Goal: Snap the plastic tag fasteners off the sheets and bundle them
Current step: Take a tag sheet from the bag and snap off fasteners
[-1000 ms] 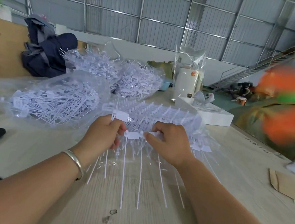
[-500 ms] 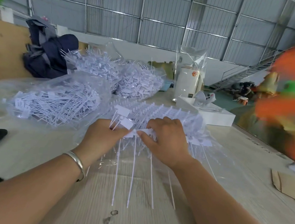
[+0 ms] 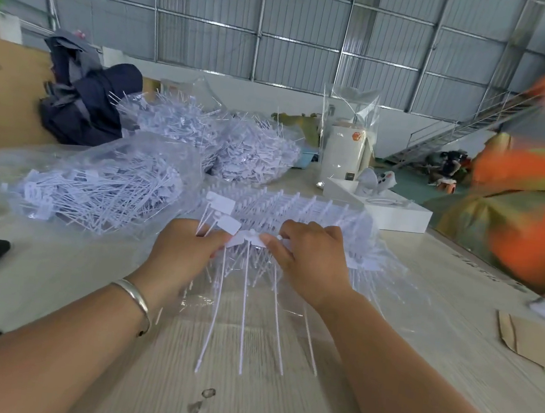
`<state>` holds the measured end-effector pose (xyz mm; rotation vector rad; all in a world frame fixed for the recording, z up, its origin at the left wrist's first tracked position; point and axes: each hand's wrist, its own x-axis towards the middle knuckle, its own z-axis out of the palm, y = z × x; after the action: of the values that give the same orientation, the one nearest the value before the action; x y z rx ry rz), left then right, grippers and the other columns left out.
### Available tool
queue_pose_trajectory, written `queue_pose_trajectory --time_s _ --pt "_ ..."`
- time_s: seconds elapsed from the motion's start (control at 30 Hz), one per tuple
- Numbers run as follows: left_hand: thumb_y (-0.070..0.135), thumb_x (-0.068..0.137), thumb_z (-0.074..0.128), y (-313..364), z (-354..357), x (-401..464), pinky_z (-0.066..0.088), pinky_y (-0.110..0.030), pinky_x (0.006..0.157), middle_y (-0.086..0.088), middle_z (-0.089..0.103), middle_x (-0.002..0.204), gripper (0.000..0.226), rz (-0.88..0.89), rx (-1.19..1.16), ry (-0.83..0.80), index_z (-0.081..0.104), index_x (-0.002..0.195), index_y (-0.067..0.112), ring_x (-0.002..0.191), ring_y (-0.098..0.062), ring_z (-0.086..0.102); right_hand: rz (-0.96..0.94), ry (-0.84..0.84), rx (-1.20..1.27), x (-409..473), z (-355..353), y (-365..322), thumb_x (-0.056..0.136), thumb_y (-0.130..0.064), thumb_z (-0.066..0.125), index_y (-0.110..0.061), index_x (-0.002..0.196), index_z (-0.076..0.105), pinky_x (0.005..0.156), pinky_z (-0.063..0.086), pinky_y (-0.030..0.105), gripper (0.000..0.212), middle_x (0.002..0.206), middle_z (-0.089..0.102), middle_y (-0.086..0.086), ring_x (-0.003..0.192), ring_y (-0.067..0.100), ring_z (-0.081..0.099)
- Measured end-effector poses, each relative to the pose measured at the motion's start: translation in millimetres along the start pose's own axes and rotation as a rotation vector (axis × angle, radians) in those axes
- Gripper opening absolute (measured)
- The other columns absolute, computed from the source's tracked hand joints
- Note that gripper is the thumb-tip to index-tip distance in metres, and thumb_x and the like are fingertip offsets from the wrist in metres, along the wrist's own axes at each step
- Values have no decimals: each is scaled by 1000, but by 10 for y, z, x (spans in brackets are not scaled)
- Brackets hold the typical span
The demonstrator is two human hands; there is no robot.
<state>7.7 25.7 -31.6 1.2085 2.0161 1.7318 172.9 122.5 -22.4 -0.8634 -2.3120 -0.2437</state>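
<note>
Plastic tag fasteners [image 3: 250,237], thin white stems with flat rectangular heads, are hanging between your hands above the counter [image 3: 243,389], long axes running toward you. Your left hand [image 3: 184,250] is gripping a small loose bunch while your right hand [image 3: 309,261] is pinching the sheet's [image 3: 298,209] near edge. The joint to break is lying between both thumbs, equally near each.

Both hands [image 3: 251,258] pinch a fastener sheet [image 3: 300,216] over the table [image 3: 424,291].

Two hands [image 3: 188,251]; three fastener bags [image 3: 103,187]
</note>
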Motion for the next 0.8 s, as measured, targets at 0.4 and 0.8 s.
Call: queue_pose_trajectory --time_s 0.4,0.8 --pt "4 92 52 172 62 -151 22 -16 36 4 49 54 24 -149 -324 -335 65 74 13 36 -5 31 108 -170 455 -19 7 -66 80 -73 45 -21 58 26 58 25 30 60 52 29 -6 52 16 34" --pt "18 100 47 97 -57 18 19 -14 33 1 56 48 16 -288 -376 -155 59 97 8 32 -7 29 197 -142 380 -30 57 20 71 -83 42 -25 66 37 52 30 27 58 60 41 -8 55 11 40"
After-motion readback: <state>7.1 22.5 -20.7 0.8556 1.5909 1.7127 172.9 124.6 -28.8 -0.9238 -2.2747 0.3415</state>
